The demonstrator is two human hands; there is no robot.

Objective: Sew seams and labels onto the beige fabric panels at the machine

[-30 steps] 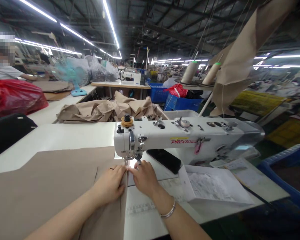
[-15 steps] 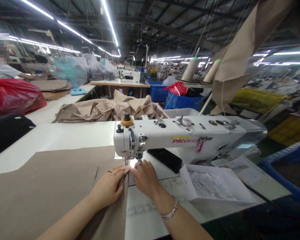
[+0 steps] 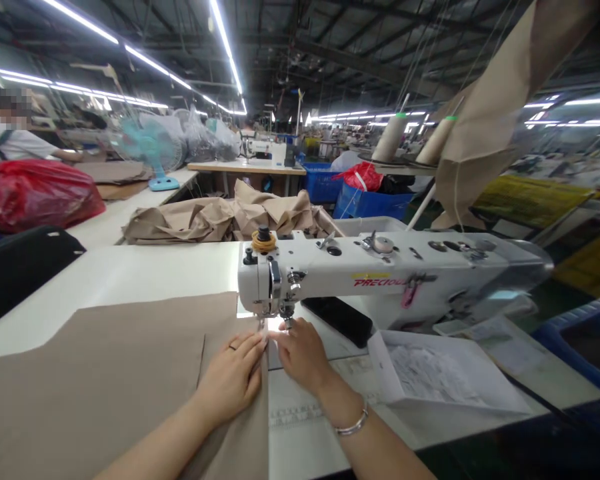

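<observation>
Compared with half a second ago, the sewing machine (image 3: 320,267) and everything around it sit slightly farther right in the frame, and the left hand (image 3: 230,377) lies flatter, covering the fold that showed beside its fingers; the right hand (image 3: 303,353) keeps much the same pose. The brown cloth (image 3: 105,373) spreads across the lower left, its right edge running up the centre to the lit spot under the machine's head. The left fingers are stretched out and close together, resting on top of the cloth near that edge, the thumb apart from them. The right fingers are bent, the index reaching left to the edge just beside the left fingertips; whether they pinch the cloth cannot be told. Glare and fingertips make the needle hard to make out. The cloth is cut off at the left and bottom of the frame, the forearms at the bottom, and a person (image 3: 23,141) at the upper left is partly out of view and blurred.
</observation>
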